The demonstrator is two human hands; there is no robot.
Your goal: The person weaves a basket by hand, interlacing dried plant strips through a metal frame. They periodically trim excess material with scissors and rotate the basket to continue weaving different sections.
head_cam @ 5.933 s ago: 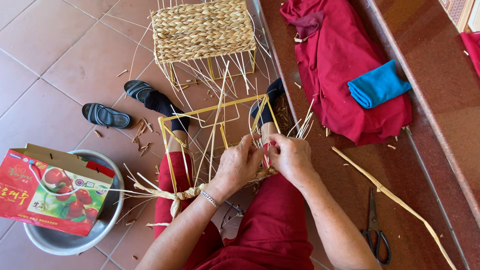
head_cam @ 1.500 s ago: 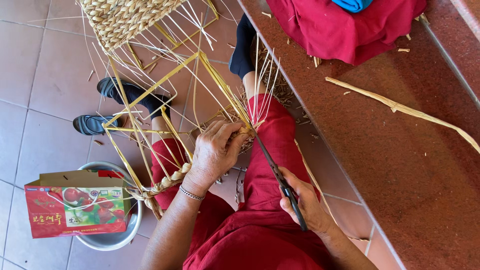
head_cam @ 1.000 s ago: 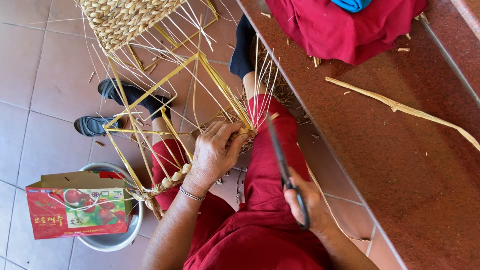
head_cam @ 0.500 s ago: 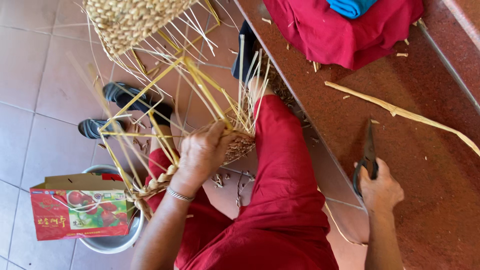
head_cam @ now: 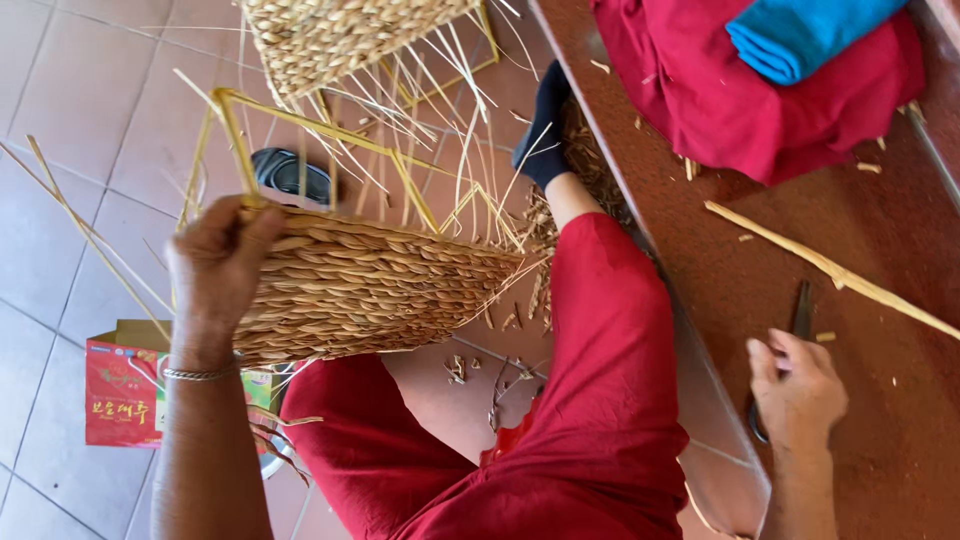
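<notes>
Left hand (head_cam: 222,268): closed over the rim of a half-woven basket (head_cam: 370,285), thumb on the near face, fingers wrapped behind; a thin metal bracelet (head_cam: 200,374) sits at the wrist.

Half-woven basket: braided tan fibre on a yellow wire frame (head_cam: 300,115), held tipped on its side above the lap, over the red trousers (head_cam: 560,420). Loose unwoven straw ends (head_cam: 470,170) fan out from its far edge.

Right hand (head_cam: 797,385): resting on the reddish-brown counter (head_cam: 880,260), fingers curled down over the handles of dark scissors (head_cam: 795,345); blades point away from the body. Whether the fingers pass through the loops cannot be told.

Second woven basket (head_cam: 340,35): finished weave, same tan colour, on the floor at top centre, also bristling with straw ends.

Package: flat red carton (head_cam: 125,390) at lower left on the tiled floor (head_cam: 80,90), rectangular, open brown flap along its top edge, pale lettering and a green patch on the face; partly hidden by the left forearm.

Cloth: a crumpled red garment (head_cam: 740,95) on the counter at top right, with a folded blue cloth (head_cam: 800,35) lying on it.

Other: a long pale reed strip (head_cam: 830,270) lies diagonally on the counter just beyond the scissors; a black sandal (head_cam: 290,175) on the floor behind the frame; a foot in a black sock (head_cam: 543,135) beside the counter edge; straw clippings (head_cam: 480,365) scattered on the tiles.
</notes>
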